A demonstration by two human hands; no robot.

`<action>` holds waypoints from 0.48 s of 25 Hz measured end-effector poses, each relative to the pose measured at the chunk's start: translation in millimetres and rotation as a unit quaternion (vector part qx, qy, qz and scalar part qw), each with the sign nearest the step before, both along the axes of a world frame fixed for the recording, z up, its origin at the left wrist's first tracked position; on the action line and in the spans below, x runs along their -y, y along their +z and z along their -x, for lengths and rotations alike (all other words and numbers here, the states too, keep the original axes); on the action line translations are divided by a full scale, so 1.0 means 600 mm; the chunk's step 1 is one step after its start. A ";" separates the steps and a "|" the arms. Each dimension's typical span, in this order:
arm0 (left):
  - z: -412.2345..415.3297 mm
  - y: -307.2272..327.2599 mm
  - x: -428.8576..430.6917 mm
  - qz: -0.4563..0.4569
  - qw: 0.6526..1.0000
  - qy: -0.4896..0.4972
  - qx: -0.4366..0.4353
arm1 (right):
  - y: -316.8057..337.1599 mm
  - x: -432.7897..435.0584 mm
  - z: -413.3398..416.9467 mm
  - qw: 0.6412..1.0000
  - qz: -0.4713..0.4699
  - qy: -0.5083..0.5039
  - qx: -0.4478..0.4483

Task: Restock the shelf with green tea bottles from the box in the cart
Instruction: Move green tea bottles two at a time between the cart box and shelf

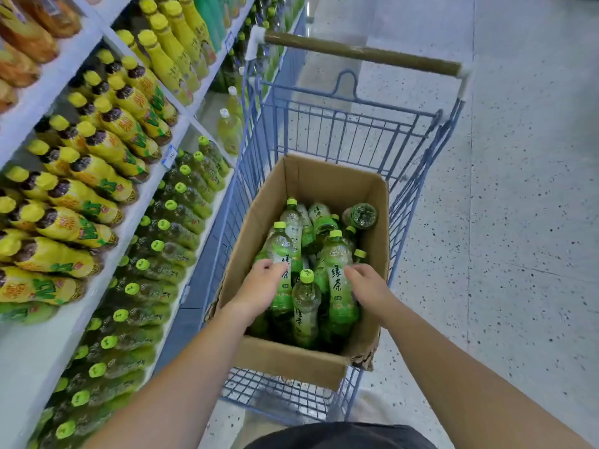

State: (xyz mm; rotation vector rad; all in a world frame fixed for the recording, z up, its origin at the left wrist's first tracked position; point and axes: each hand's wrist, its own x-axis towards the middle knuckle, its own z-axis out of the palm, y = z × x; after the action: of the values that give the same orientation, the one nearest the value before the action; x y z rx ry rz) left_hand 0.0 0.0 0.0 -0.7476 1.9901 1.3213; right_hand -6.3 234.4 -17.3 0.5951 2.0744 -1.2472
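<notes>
— Green tea bottles (337,254) stand packed in the box (311,179), which sits in the cart (363,53). How will they handle?
— Full, I judge, so fairly heavy. The plastic is thin and likely gives under a squeeze, and the label film may be slick. Take the body below the shoulder, not the cap.
— And the hands?
— The left hand (262,286) lies against one label, the right hand (366,286) against another. Fingers bend onto them and the thumbs are hidden, so I cannot tell if either grip is closed.
— The shelf?
— The shelf (39,345) is just left of the cart, with green-capped rows on it.
</notes>
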 end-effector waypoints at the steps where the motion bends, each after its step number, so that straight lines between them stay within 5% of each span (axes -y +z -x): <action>1: 0.009 -0.013 0.004 0.014 1.000 -0.011 0.002 | -0.009 0.005 0.001 1.000 -0.012 -0.007 0.005; 6: 0.023 -0.076 0.005 0.046 0.997 -0.046 0.028 | -0.050 0.026 -0.002 0.998 -0.050 -0.031 0.020; 12: 0.050 -0.117 -0.001 0.224 0.957 -0.186 -0.008 | -0.089 0.035 0.003 0.995 -0.094 -0.037 0.015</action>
State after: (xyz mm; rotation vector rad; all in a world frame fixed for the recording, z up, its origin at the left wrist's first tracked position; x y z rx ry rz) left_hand -30.1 0.8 -70.5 -0.5184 2.3336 0.6678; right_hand -8.1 213.5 -70.6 0.7771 2.1763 -1.0836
